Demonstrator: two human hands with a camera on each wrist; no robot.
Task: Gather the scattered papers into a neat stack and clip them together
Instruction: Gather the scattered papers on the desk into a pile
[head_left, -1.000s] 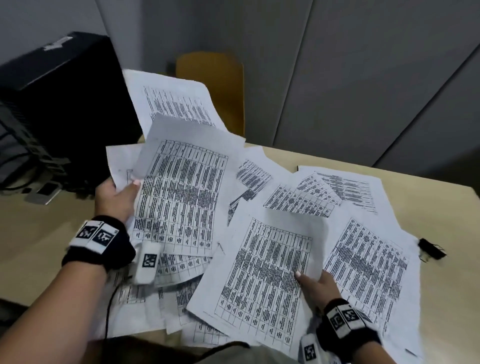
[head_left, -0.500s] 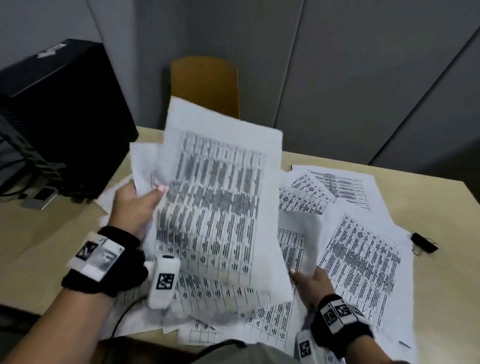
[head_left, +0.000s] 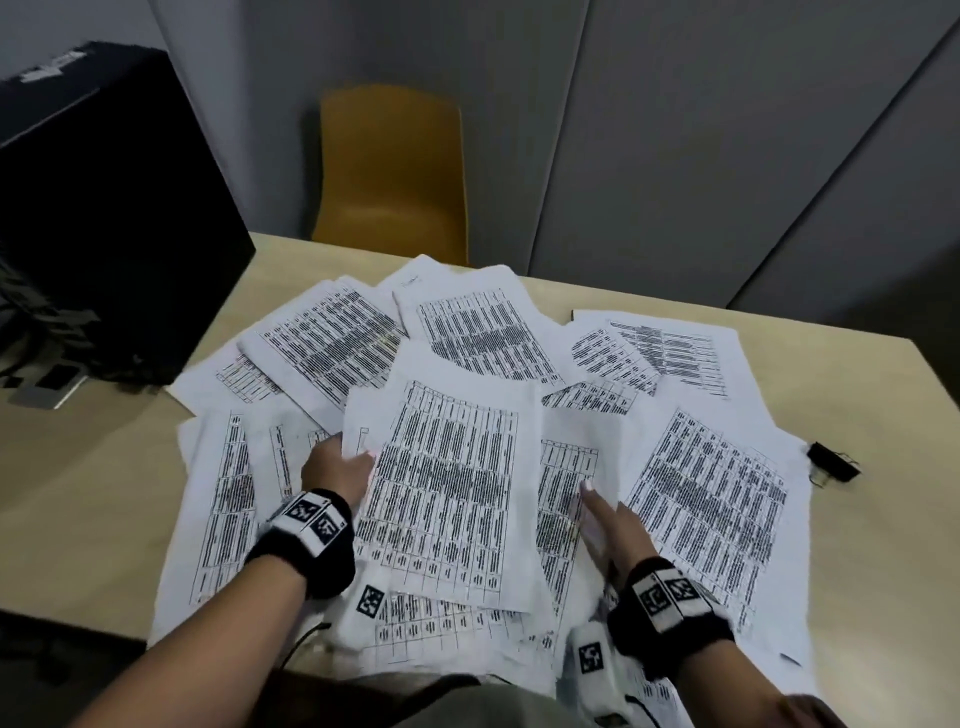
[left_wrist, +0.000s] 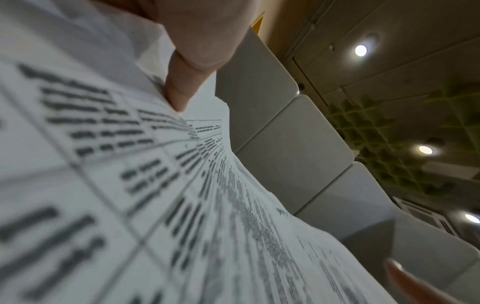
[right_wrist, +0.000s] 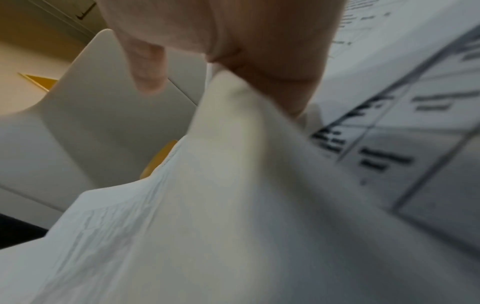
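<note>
Several printed sheets (head_left: 332, 338) lie fanned and overlapping across the beige table (head_left: 93, 493). My left hand (head_left: 358, 460) pinches the left edge of the top middle sheet (head_left: 452, 483), which lies low over the pile. In the left wrist view its thumb (left_wrist: 179, 92) presses on that sheet (left_wrist: 182, 205), and the fingers are hidden beneath. My right hand (head_left: 597, 504) lies stretched out with straight fingers on the sheets beside it. In the right wrist view its thumb (right_wrist: 149, 72) hangs free of the paper (right_wrist: 207, 205). A black binder clip (head_left: 831, 462) sits on the table past the rightmost sheet (head_left: 711, 493).
A large black box (head_left: 104, 208) stands at the table's left rear, with cables and a small device (head_left: 47, 384) in front of it. A yellow chair (head_left: 389, 171) stands behind the far edge, before grey wall panels. Bare tabletop shows left and right of the papers.
My left hand has brought its raised sheet down onto the middle of the pile. My right hand has let go of the sheet it held and now lies flat. The view has tilted down.
</note>
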